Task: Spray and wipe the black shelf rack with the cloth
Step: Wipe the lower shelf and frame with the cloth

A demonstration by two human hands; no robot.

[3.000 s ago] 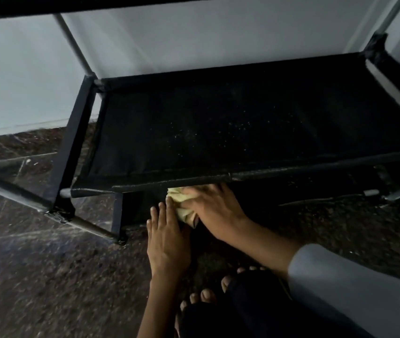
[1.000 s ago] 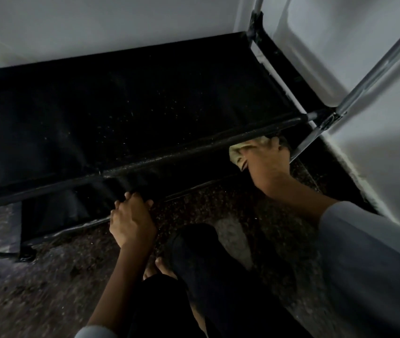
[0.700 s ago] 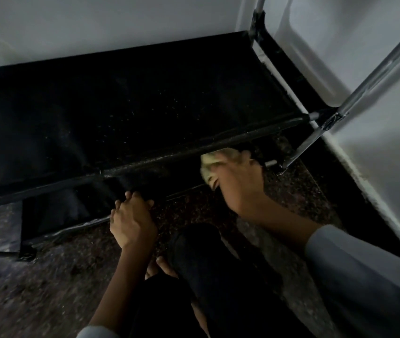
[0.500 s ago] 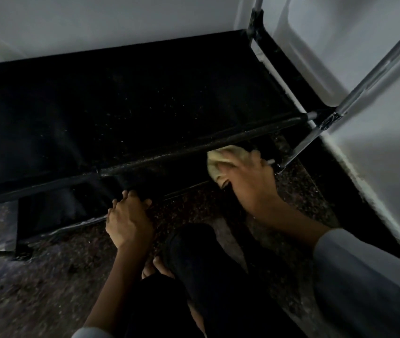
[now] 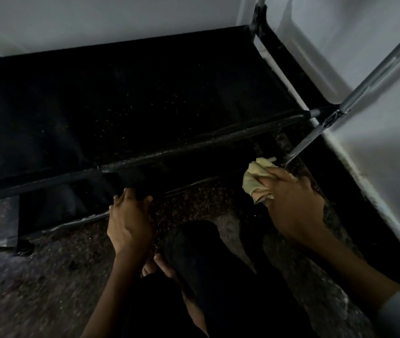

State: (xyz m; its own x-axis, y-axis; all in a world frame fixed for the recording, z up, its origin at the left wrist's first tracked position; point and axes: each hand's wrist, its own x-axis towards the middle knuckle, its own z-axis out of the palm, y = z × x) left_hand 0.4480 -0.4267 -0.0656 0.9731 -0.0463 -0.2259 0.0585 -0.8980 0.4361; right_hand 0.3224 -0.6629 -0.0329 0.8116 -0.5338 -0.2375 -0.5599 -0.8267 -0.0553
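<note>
The black shelf rack [image 5: 194, 145] fills the upper half of the head view, its fabric tier speckled with dust and droplets. My right hand [image 5: 294, 203] holds a bunched yellow cloth [image 5: 257, 178] low at the rack's right end, pressed against the bottom rail beside the grey front-right leg [image 5: 301, 145]. My left hand [image 5: 128, 220] rests on the floor at the lowest front rail, fingers curled against it, holding nothing. No spray bottle is in view.
A white wall runs behind the rack, and a white panel [image 5: 377, 142] stands close on the right. The floor is dark speckled stone [image 5: 47, 289]. My knee in dark trousers [image 5: 194, 252] and bare toes sit between my arms.
My right hand has carried the cloth rightward along the bottom rail to the front-right leg. My left hand has stayed at the lowest rail. Three seconds ago the view was at the rack's left end.
</note>
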